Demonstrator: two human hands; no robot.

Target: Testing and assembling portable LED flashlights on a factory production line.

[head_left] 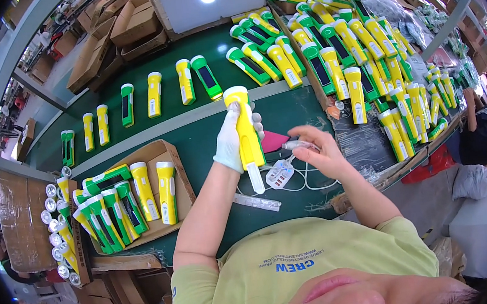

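one yellow flashlight [247,132] sits above the green counter [200,142], held by the gloved left hand [233,130], its fingers wrapped closed around the body. the right hand [325,152] pinches a white cable plug [294,145] between thumb and fingers, near a white charging hub [279,173]. more flashlights fill a cardboard tray [184,185] at left.

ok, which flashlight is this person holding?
The yellow flashlight in the gloved left hand, a white strip projecting from its lower end; no other is in either hand.
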